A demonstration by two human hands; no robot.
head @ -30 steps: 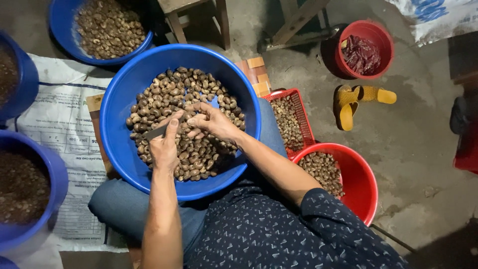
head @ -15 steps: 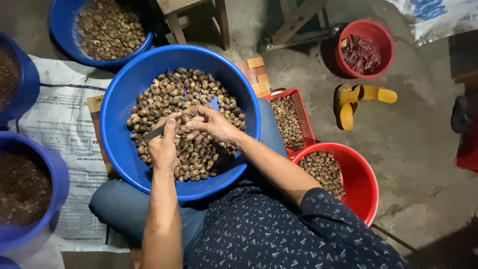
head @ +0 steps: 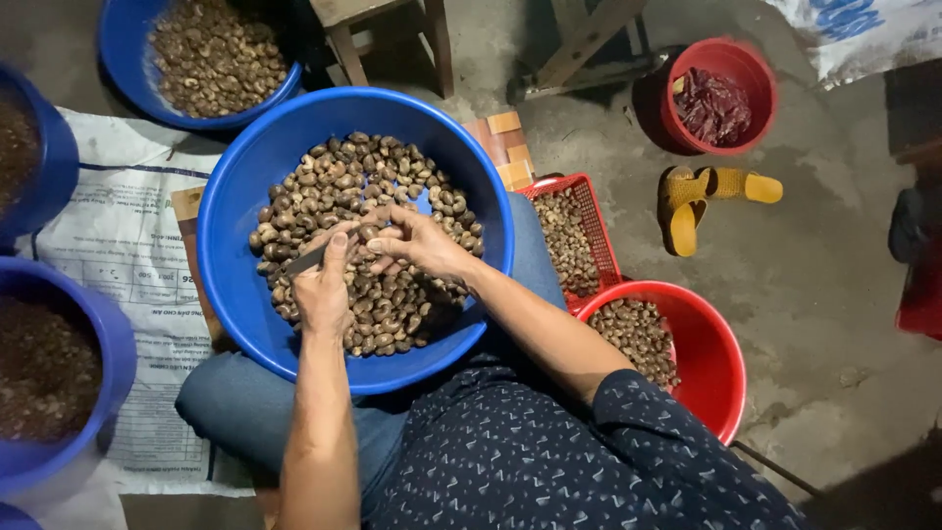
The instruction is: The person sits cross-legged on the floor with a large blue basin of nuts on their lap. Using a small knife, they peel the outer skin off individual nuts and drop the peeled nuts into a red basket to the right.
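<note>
Left hand [head: 322, 290] gripping knife [head: 306, 261], right hand [head: 417, 240] pinching one nut [head: 367, 234]

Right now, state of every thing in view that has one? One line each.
Left hand: closed on a small knife.
Right hand: fingers pinching a nut at the knife tip.
Big blue basin: on the lap, partly filled with nuts.
Red basket: holds nuts.
Red bucket: partly filled with nuts.
Small red bucket: holds dark red stuff.
Yellow sandals: off, lying on the floor.
</note>
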